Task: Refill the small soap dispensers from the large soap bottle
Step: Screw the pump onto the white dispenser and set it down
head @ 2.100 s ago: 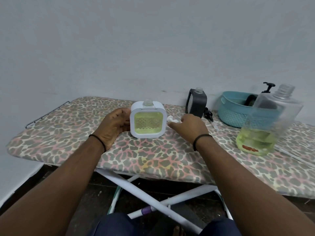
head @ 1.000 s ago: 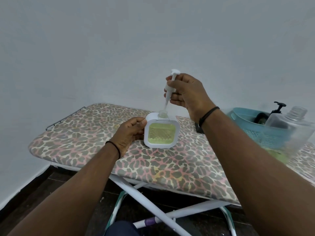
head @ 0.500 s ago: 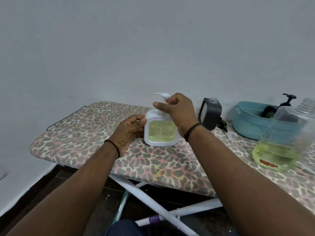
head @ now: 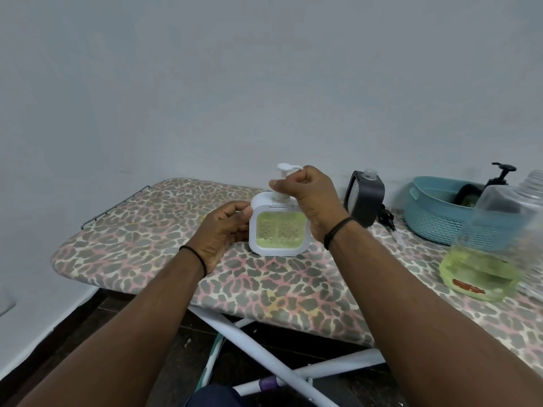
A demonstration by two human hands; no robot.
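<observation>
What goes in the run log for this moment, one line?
step: fitting white pump | left hand: steadies white dispenser | right hand: grips pump collar | black dispenser: open, waiting | large soap bottle: uncapped

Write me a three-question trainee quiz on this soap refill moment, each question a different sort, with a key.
1. True or false: the black dispenser standing behind the right wrist has its pump fitted.
2. Multiple choice: the right hand grips
A. the large soap bottle
B. the white pump on the white dispenser
C. the teal basket
3. Fill in: the left hand steadies the white dispenser on the leopard-print ______.

Key
1. False: its neck is open, with no pump.
2. B
3. ironing board
</observation>
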